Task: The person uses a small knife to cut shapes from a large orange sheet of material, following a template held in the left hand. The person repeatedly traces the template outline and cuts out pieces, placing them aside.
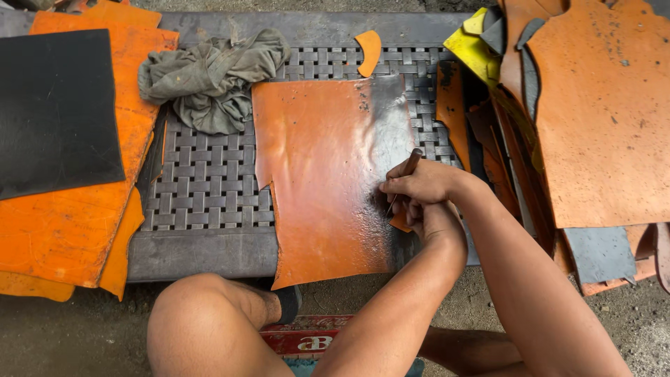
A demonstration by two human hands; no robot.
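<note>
An orange leather sheet (321, 174) with a dark, shiny right part lies on a woven grey bench (209, 181). My right hand (419, 185) grips a thin brown-handled tool (408, 166), its tip down near the sheet's right edge. Just below it, my left hand (427, 222) presses on a small orange leather piece (400, 223) at that same edge. Most of the small piece is hidden under my fingers.
A crumpled grey rag (209, 73) lies at the back of the bench, with a small curved orange offcut (370, 50) beside it. Black and orange sheets (63, 139) are stacked at the left, a pile of orange leather pieces (600, 112) at the right. My bare knee (202, 328) is below.
</note>
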